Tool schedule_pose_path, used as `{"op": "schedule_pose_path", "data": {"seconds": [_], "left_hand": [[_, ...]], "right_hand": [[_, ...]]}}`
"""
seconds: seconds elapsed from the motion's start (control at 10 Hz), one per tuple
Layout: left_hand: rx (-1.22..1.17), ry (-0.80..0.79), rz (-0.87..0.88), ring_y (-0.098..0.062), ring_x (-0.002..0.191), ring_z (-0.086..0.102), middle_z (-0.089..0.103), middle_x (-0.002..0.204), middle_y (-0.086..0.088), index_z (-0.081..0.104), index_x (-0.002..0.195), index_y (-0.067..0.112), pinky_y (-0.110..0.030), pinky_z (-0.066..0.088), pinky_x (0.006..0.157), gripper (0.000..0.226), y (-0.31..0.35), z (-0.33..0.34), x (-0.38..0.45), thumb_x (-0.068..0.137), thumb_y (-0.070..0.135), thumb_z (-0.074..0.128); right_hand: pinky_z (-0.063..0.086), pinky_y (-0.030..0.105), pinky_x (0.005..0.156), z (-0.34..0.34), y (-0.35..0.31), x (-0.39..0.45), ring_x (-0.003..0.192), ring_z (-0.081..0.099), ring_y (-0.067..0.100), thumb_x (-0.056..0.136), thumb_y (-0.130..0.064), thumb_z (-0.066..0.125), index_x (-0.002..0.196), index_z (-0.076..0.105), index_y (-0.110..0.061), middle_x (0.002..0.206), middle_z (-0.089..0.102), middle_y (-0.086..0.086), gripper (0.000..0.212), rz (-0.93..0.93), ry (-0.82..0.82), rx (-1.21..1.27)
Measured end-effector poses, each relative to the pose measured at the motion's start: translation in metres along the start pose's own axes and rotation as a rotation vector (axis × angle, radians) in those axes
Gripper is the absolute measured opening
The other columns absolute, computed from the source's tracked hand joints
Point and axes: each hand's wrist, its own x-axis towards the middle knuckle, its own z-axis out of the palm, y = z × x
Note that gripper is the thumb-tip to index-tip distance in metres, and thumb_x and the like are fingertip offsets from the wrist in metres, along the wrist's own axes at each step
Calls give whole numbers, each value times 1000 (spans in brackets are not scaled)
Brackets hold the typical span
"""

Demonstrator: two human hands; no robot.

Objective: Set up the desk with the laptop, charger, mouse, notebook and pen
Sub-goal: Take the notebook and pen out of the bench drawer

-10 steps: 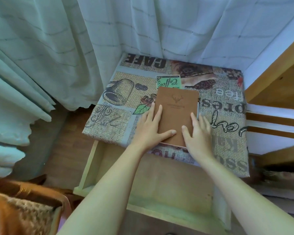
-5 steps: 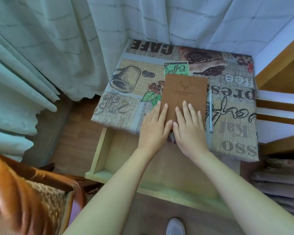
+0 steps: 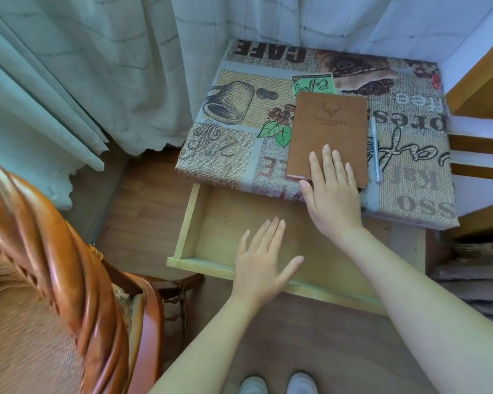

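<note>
Surface: cloth-covered counter (image 3: 410, 200) with coffee-print patterns is standing against pale curtains (image 3: 97, 66); an open wooden drawer (image 3: 182, 223) is projecting from its near edge.
Notebook: brown notebook (image 3: 329, 123) is lying flat on the counter, long axis running near to far, slightly tilted.
Pen: pale pen (image 3: 375, 149) is lying just right of the notebook, parallel to its long edge, apart from both hands.
Right hand: right hand (image 3: 332, 194) is resting palm-down on the notebook's near end, fingers straight and together, gripping nothing.
Left hand: left hand (image 3: 264, 263) is hovering flat over the drawer's front part, fingers spread, holding nothing; contact with the drawer cannot be told.
Key relation: pen is lying to the right of and slightly beyond the right hand, so that hand is the nearer one.
Other task items: laptop, charger and mouse are not showing in view.
Judgement: notebook and pen are looking placed; drawer is probably needing closing.
Surroundings: an orange chair (image 3: 69, 265) is standing at near left.
</note>
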Motion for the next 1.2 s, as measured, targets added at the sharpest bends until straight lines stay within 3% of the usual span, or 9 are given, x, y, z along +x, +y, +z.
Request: {"op": "schedule_pose_path", "data": {"seconds": [0.2,0.4,0.7,1.0,1.2], "left_hand": [[39,-67,268,-11,140,33,42,149,5,41,143,17,-49,27,112,110,-10,5,-8,61,90,46],[110,0,355,-13,141,31,42,149,2,44,142,15,-56,26,110,108,-15,9,-5,64,89,45],[90,132,357,-20,141,32,43,148,-7,57,131,14,-57,28,109,105,-12,3,3,59,90,50],[158,126,225,-15,146,17,23,157,-5,30,148,6,-51,17,116,133,-2,-25,48,50,95,48],[172,118,239,-15,144,23,26,157,-7,30,147,6,-45,13,119,132,2,-28,86,49,91,54]], "right_hand": [[10,45,117,0,2,-1,145,13,32,98,-44,21,149,19,-8,157,14,17,63,-16,6,-8],[10,45,117,-1,2,-3,145,12,31,95,-46,18,149,19,-7,157,14,16,66,-27,2,-10],[14,46,116,1,1,-3,144,17,32,95,-46,18,148,23,-6,156,18,17,67,-19,20,-16],[12,43,116,-2,2,-5,145,14,30,95,-47,15,148,21,-6,157,16,16,68,-24,17,-9],[14,43,116,-3,6,-5,145,16,31,96,-45,20,148,23,-6,156,18,17,65,-54,23,-11]]}}
